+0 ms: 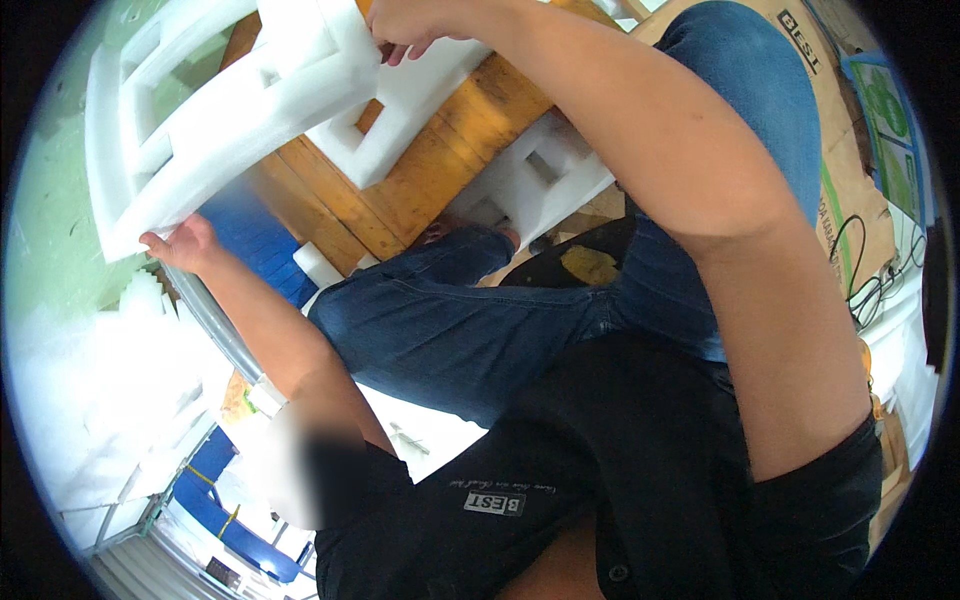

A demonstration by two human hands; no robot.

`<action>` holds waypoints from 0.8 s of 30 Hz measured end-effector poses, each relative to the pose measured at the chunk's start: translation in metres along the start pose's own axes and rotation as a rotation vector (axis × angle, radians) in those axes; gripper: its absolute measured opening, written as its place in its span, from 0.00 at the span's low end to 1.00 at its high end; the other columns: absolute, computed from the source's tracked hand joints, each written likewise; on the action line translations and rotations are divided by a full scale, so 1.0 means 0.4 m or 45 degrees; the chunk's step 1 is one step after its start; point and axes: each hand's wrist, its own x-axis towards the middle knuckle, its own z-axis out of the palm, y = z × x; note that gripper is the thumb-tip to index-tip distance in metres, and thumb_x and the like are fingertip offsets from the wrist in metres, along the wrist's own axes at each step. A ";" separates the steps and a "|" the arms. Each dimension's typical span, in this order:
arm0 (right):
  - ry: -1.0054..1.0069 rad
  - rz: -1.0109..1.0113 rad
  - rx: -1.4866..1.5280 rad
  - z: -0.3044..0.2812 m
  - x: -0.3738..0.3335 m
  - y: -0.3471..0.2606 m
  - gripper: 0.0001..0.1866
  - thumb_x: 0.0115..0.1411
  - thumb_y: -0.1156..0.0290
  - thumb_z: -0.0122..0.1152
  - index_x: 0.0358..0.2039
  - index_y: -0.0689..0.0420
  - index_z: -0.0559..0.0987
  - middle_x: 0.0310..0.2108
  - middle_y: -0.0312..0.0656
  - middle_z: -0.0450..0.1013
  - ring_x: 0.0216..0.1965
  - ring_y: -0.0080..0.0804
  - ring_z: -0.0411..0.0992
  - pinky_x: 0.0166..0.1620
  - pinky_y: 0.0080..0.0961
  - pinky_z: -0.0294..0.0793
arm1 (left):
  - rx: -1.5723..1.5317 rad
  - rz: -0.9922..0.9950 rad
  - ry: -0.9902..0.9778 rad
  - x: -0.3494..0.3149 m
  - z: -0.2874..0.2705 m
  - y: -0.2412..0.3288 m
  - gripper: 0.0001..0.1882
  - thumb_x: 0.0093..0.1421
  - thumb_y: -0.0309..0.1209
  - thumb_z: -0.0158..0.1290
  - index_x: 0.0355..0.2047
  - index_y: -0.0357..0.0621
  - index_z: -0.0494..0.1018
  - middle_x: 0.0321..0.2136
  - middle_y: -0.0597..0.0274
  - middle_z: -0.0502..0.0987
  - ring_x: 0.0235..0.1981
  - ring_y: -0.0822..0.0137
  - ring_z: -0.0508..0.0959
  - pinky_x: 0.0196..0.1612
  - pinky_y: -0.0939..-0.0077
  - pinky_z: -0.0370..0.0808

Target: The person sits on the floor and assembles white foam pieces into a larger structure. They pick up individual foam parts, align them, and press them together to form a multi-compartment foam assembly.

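White openwork foam piece [235, 125], upper left, partly overlapping a wooden surface [455, 130]. The left hand [188, 245] grasps its lower end; the right hand [420, 28], top centre, has fingers curled beside it, grip indeterminable.

Matt foam frame [240, 120] (smooth-looking), stained wooden planks [450, 125], denim jeans [460, 330]

black shirt [650, 450] — boxed logo [494, 502], script line [512, 489] | brown sheet [845, 160] — black label [799, 42], dark lettering [832, 222]

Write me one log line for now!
left hand: holds white foam frame | right hand: at its upper end | second foam: on wooden surface
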 end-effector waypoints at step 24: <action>0.608 0.680 -0.466 -0.165 -0.118 -0.280 0.16 0.59 0.72 0.60 0.46 0.61 0.84 0.41 0.55 0.82 0.42 0.53 0.81 0.50 0.40 0.79 | 0.534 0.534 0.030 -0.155 0.448 0.063 0.51 0.45 0.27 0.78 0.65 0.44 0.59 0.64 0.54 0.67 0.62 0.57 0.70 0.65 0.57 0.71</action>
